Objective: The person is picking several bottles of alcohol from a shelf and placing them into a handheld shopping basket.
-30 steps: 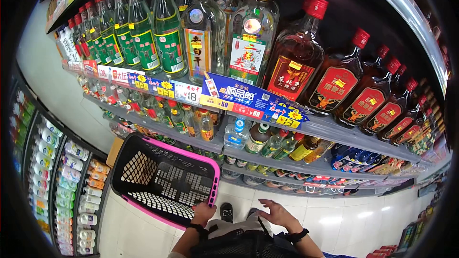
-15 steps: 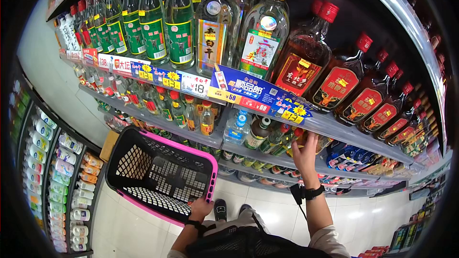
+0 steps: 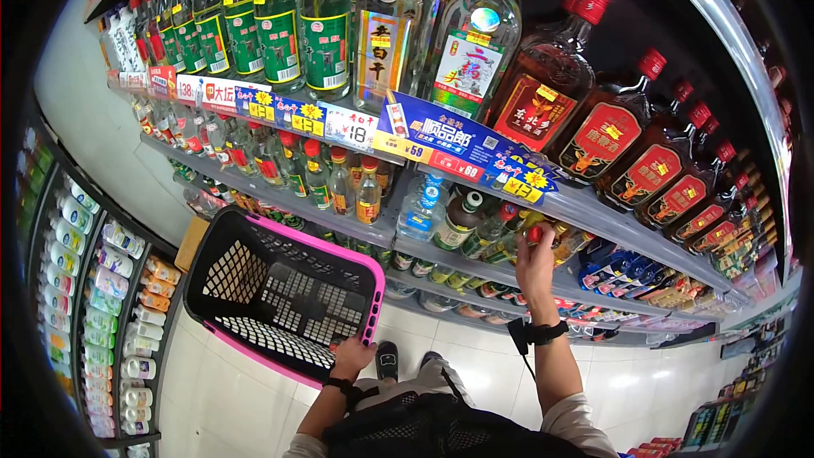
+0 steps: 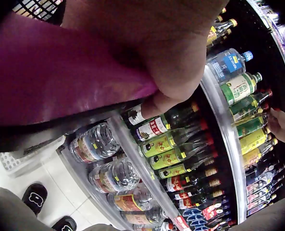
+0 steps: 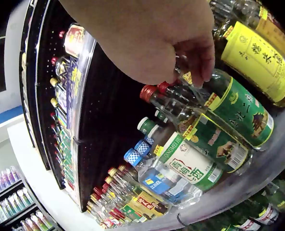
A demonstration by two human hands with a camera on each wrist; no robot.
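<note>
The right hand [image 3: 536,267] has its fingers curled round the neck of 1 red-capped bottle [image 3: 535,234]. The bottle stands at the front edge of the 2nd shelf [image 3: 462,265] down, among green-labelled neighbours [image 3: 487,242]. The left hand [image 3: 352,358] grips the basket [image 3: 376,297] rim. This looks like picking a bottle; drawing it out calls for clearing those close neighbours.

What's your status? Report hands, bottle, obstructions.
Left hand grips pink basket rim. Right hand pinches red-capped green bottle by the neck, on the shelf. Neighbouring bottles packed close beside it.
</note>
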